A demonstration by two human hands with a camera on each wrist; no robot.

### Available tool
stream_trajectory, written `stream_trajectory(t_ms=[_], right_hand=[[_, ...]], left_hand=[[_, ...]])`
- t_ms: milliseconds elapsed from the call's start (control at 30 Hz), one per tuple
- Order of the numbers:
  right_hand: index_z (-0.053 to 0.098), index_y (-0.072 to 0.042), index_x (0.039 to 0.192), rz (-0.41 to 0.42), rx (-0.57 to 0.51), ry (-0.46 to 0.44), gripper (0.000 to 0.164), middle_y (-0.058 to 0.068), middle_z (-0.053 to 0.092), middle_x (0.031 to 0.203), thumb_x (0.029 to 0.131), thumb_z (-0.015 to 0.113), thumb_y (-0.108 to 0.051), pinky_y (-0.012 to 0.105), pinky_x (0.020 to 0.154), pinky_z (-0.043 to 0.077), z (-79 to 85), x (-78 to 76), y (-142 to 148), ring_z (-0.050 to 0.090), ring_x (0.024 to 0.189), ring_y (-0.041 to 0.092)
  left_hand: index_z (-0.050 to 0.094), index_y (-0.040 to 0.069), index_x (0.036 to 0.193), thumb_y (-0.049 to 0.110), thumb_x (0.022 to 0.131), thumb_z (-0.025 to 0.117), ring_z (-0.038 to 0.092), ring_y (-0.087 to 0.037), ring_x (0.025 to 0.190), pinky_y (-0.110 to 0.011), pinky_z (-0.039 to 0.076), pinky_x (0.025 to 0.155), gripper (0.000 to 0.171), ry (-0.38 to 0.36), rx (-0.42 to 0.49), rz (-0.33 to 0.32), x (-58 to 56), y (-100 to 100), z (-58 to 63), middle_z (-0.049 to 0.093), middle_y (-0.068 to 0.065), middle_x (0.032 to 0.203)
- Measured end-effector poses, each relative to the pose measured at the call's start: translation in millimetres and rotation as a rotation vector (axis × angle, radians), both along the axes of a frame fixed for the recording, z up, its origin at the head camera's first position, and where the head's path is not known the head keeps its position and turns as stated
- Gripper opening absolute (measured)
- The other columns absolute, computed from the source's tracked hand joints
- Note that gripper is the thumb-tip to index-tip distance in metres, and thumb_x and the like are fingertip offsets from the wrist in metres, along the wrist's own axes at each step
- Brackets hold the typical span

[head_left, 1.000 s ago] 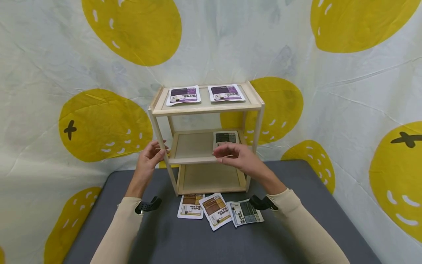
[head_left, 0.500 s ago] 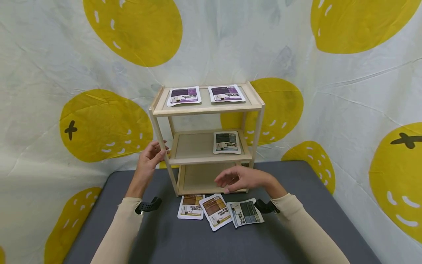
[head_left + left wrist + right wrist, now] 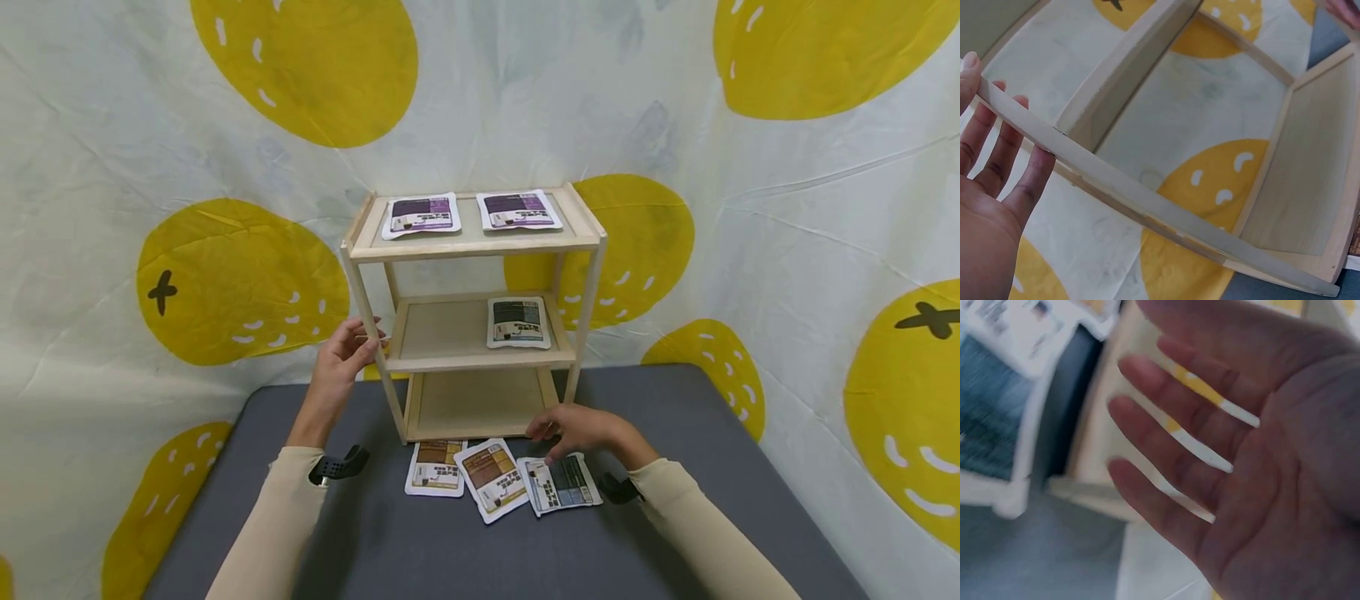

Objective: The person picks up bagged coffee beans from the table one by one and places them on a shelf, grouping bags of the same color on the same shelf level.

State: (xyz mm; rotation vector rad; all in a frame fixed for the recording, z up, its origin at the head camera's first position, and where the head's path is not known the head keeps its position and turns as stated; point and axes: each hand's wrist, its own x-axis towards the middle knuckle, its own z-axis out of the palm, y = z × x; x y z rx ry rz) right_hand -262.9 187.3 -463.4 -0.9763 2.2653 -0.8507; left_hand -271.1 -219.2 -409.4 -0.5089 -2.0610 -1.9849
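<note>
My left hand (image 3: pixel 339 367) holds the front left post of a three-tier wooden shelf (image 3: pixel 480 363). In the left wrist view the thumb lies on one side of the post (image 3: pixel 1122 178) and the fingers on the other. My right hand (image 3: pixel 581 431) hovers just over the upper edge of a flat white pouch with a dark blue-green panel (image 3: pixel 567 490), on the table before the shelf. Its fingers are spread and relaxed, the palm bare in the right wrist view. Beside that pouch lie two brown-panelled pouches, one tilted (image 3: pixel 492 482) and one straighter (image 3: pixel 437 477).
Two purple pouches, left (image 3: pixel 422 215) and right (image 3: pixel 519 210), lie on the top tier. A dark green pouch (image 3: pixel 519 323) lies on the right of the middle tier. Behind the grey table (image 3: pixel 420 550) hangs a fruit-printed cloth (image 3: pixel 480 100).
My right hand has come down from the middle tier, past the bottom tier, to the blue-green pouch on the table. The left hand stays on the post.
</note>
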Motion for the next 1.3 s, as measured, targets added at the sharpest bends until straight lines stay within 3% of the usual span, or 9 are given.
stream_trajectory(t_ms=[233, 633, 767, 967, 1100, 1300], right_hand=[[0.065, 0.006, 0.125, -0.027, 0.032, 0.056, 0.047, 0.021, 0.067, 0.123, 0.083, 0.083, -0.006, 0.055, 0.098, 0.051, -27.4, -2.4, 12.7, 0.064, 0.113, 0.04], [0.069, -0.01, 0.11, -0.144, 0.362, 0.225, 0.049, 0.004, 0.064, 0.109, 0.067, 0.095, -0.01, 0.047, 0.093, 0.051, -44.3, 15.9, 13.4, 0.06, 0.102, 0.026], [0.068, -0.013, 0.107, -0.173, 0.422, 0.247, 0.052, 0.001, 0.064, 0.106, 0.064, 0.098, -0.015, 0.045, 0.09, 0.052, -46.4, 19.3, 11.2, 0.06, 0.099, 0.023], [0.062, -0.012, 0.091, -0.094, 0.305, 0.157, 0.038, -0.005, 0.056, 0.087, 0.069, 0.093, -0.007, 0.031, 0.072, 0.045, -39.8, 18.7, 15.0, 0.051, 0.08, 0.012], [0.06, -0.014, 0.087, -0.058, 0.221, 0.069, 0.032, -0.007, 0.053, 0.082, 0.074, 0.087, -0.002, 0.029, 0.07, 0.04, -25.6, 15.9, 17.1, 0.047, 0.078, 0.009], [0.066, -0.019, 0.095, 0.018, 0.105, 0.119, 0.023, -0.01, 0.063, 0.09, 0.082, 0.084, -0.01, 0.026, 0.075, 0.047, -3.7, 11.6, 12.1, 0.054, 0.082, 0.006]], left_hand=[[0.057, 0.009, 0.137, 0.018, 0.102, 0.061, 0.061, -0.041, 0.112, -0.029, 0.056, 0.09, 0.036, 0.004, 0.01, -0.008, 1.0, 1.0, 3.3, 0.055, -0.03, 0.122], [0.057, 0.009, 0.137, 0.017, 0.103, 0.061, 0.062, -0.04, 0.112, -0.029, 0.057, 0.09, 0.036, 0.016, 0.013, -0.017, 0.6, 0.4, 2.6, 0.056, -0.028, 0.121], [0.053, 0.002, 0.139, 0.015, 0.103, 0.06, 0.063, -0.036, 0.11, -0.028, 0.056, 0.09, 0.039, 0.019, 0.01, -0.022, 0.5, -0.2, 1.3, 0.057, -0.028, 0.121], [0.049, -0.003, 0.141, 0.015, 0.103, 0.059, 0.062, -0.039, 0.11, -0.028, 0.057, 0.089, 0.043, 0.014, 0.0, -0.019, 1.0, 0.3, 0.7, 0.056, -0.029, 0.121], [0.051, 0.0, 0.141, 0.016, 0.103, 0.06, 0.062, -0.038, 0.109, -0.028, 0.057, 0.089, 0.042, 0.016, 0.0, -0.02, 1.0, 0.2, 0.7, 0.058, -0.026, 0.12], [0.052, 0.001, 0.14, 0.015, 0.103, 0.06, 0.064, -0.034, 0.108, -0.028, 0.057, 0.089, 0.04, 0.023, 0.003, -0.022, 0.9, 0.0, 1.7, 0.056, -0.028, 0.121]])
